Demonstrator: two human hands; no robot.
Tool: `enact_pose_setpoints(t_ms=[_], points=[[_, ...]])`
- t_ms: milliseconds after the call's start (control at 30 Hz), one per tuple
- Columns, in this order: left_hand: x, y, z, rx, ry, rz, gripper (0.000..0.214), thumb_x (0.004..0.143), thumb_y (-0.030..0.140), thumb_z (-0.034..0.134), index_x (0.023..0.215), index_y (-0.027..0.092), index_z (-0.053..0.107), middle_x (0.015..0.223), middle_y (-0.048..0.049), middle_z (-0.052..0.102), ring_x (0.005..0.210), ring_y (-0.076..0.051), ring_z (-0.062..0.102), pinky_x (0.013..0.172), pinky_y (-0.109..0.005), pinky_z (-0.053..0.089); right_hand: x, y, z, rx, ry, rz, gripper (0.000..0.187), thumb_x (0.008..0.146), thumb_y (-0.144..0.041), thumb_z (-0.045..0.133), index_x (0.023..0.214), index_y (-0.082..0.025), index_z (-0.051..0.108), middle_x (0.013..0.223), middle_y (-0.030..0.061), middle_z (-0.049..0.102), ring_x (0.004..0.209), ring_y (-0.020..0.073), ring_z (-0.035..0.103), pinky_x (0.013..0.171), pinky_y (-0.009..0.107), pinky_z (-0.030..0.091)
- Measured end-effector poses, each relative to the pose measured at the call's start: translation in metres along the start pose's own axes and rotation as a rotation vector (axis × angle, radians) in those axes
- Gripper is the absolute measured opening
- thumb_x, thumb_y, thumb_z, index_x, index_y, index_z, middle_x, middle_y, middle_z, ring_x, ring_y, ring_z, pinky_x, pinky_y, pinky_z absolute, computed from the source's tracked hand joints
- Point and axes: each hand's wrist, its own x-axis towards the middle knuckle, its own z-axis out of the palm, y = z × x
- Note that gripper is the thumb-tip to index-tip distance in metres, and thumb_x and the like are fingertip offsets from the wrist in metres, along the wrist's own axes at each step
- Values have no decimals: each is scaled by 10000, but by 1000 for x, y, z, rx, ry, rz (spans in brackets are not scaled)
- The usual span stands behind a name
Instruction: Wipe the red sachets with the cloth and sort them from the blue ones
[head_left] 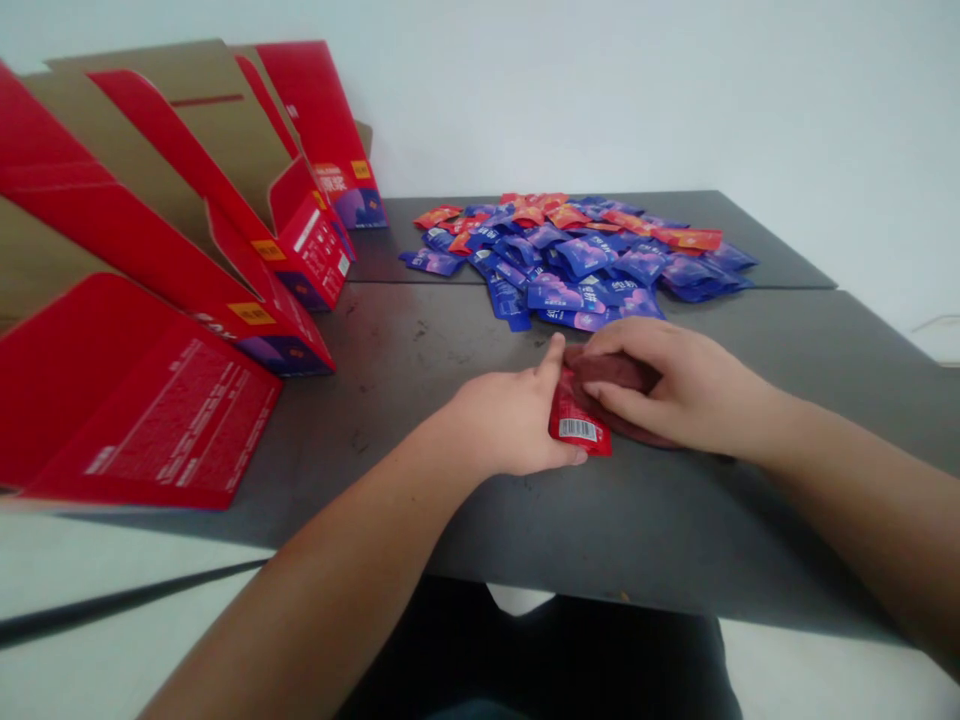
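Dark tabletop [420, 400], pale wall [637, 90] behind. One red packet [581, 432] flat between my hands, barcode end toward me, long axis running away and slightly left. My left hand [502, 422]: thumb and index spread wide around its left side. My right hand [694, 388]: fingers clamped on one brown cloth [621, 372], partly over it. Packet pile [574, 262] beyond, red boxes [187, 430] left: overlapped, can't count.
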Motion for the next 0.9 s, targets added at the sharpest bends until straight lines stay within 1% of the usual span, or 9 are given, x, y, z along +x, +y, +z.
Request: enact_pose_setpoints(t_ms=[100,167,233,400,500,567,633,733,900], points=[[0,0,-2,-8,-16,15,1357,810,742,674,1692,175,-187,1591,-169,553,1288,-378,660,939,-443,532,-5,-18,-6,189,-160,-15,271,913,-336,712,1175,-266,707,1164,51,763,1016,258,714,888,380,556],[0,-1,-2,-5,-29,28,1374,801,751,682,1689,187,-203,1594,-162,552,1293,-376,655,938,-442,533,-6,-22,-6,256,-268,-12,244,917,-286,704,1161,-269,710,1160,36,760,1010,236,711,871,350,556],[0,-2,-1,9,-28,28,1394,795,757,694,1685,183,-213,1571,-168,575,1285,-380,659,930,-441,534,-6,-21,-3,280,-322,-10,229,926,-266,696,1154,-263,715,1162,36,753,1006,230,704,866,343,551],[1,-3,1,23,24,45,1445,790,722,740,1649,202,-298,1550,-161,600,1245,-369,692,907,-420,540,-3,-12,6,224,-278,-6,260,930,-279,703,1186,-234,696,1152,61,734,987,236,686,870,356,530],[1,-3,1,25,29,30,1444,788,729,746,1657,207,-282,1563,-169,586,1222,-369,708,907,-417,546,-2,-7,11,161,-214,-15,230,920,-259,701,1143,-211,672,1105,69,724,951,236,676,845,351,510],[1,-3,0,30,26,35,1441,780,741,749,1672,206,-249,1649,-175,483,1301,-375,668,963,-424,543,-2,-5,14,142,-181,-24,211,918,-266,703,1116,-207,657,1091,71,716,954,239,670,848,352,504],[2,-4,0,38,19,48,1439,770,767,741,1687,202,-213,1740,-171,317,1408,-384,590,1047,-434,521,-2,-4,15,140,-165,-33,205,921,-271,700,1109,-204,651,1094,75,707,967,242,665,862,354,502],[3,-5,0,52,3,41,1429,762,806,718,1701,202,-175,1789,-153,145,1483,-395,512,1117,-446,491,-2,-4,16,146,-144,-41,192,926,-272,695,1092,-195,638,1103,85,695,970,240,658,862,352,501],[4,-4,-2,67,3,38,1408,754,789,746,1716,220,-111,1789,-138,161,1508,-382,485,1158,-451,468,-2,-6,13,166,-135,-46,172,922,-247,685,1075,-194,627,1133,101,690,1028,260,659,925,384,509]])
